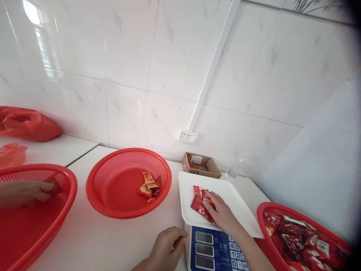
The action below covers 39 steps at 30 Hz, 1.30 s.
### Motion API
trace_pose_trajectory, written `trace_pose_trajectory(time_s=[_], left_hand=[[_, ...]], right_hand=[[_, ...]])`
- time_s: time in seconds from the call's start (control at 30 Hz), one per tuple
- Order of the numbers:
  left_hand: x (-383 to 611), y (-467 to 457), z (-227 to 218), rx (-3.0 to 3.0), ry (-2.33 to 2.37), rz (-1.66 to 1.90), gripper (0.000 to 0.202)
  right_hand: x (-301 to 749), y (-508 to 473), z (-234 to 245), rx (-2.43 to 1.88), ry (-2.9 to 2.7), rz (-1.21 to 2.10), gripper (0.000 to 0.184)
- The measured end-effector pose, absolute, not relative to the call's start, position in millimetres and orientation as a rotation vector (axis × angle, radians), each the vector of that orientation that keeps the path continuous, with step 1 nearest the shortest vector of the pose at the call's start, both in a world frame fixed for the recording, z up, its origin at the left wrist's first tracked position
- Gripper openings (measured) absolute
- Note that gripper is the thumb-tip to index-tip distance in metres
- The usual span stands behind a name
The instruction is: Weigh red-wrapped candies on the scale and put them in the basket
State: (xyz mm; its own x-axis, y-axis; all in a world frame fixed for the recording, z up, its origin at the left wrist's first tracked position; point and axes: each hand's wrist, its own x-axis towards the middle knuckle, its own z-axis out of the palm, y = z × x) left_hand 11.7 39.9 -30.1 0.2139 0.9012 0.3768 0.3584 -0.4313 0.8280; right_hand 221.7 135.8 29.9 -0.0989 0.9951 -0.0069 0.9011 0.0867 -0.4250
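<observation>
My right hand (220, 211) reaches over the white weighing tray (234, 199), its fingers closed over several small red snack packets (199, 205). The packets lie at the tray's left side, partly covered by my fingers. Below the tray is the blue control panel (221, 246) of the digital scale; my right forearm hides part of its keypad. My left hand (168, 247) is by the scale's left edge, fingers curled in with nothing visible in them. Its fingertips come up to the scale's side; whether they touch it I cannot tell.
A red basket (128, 150) holding a few packets stands left of the scale. Another person's hand (36, 192) is inside a second red basket (70, 188). At right, a red basket (261, 210) is full of packets. Behind stand a cardboard box (208, 174) and a clear plastic item (236, 168).
</observation>
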Motion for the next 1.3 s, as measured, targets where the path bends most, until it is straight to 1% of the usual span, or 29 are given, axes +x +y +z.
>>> trace_pose_trajectory(time_s=[0.23,0.43,0.53,0.73,1.03,1.17,1.3], left_hand=[[12,38,-29,1.888,1.156,1.169,0.022],[13,36,-30,1.855,1.134,1.133,0.022],[13,37,-30,1.861,1.13,1.126,0.023],[11,39,-28,1.881,1.141,1.121,0.022],[11,38,-28,1.873,1.162,1.135,0.022],[11,38,-29,1.895,1.151,1.137,0.022],[10,39,-31,1.901,1.17,1.152,0.021]], right_hand=[[238,127,36,-1.818,-1.977,0.389,0.062],[240,128,44,-1.91,-2.025,0.347,0.052],[230,133,46,-1.928,-2.094,0.331,0.05],[224,135,43,-1.988,-2.108,0.299,0.05],[204,127,49,-1.897,-2.339,0.264,0.052],[209,128,49,-1.9,-2.287,0.289,0.056],[236,113,58,-1.792,-2.131,0.231,0.059]])
